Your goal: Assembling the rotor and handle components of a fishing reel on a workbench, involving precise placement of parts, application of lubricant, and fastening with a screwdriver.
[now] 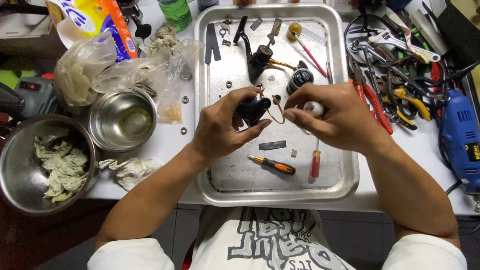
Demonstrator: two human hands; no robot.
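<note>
Right over the middle of the metal tray (pixel 350 175), the person's left hand (pixel 220 127) pinches a small black part (pixel 253 109) between thumb and fingertips, a narrow, firm grip on its body. A thin brass-coloured wire (pixel 276 116) curls out of that part toward the right hand (pixel 340 117), which is closed around a small white rounded piece (pixel 314 108); I cannot tell from here whether it is a tool handle or a loose knob.

The black part looks light and rigid, probably moulded plastic or cast metal, so it should sit steady if held by its solid sides as it is now. The wire seems the weak point: springy, easy to kink, and likely to tug loose if the two hands drift apart. I would judge the body the place to hold, never the wire.

Below the hands an orange-and-black screwdriver (pixel 272 164) and a red-handled screwdriver (pixel 315 165) lie on the tray, with a larger black assembly (pixel 260 57) further up. On the counter (pixel 165 145) to the left stand a steel bowl (pixel 122 120) and a bigger bowl of rags (pixel 30 165); pliers (pixel 372 102) and a blue power tool (pixel 460 140) lie to the right.
</note>
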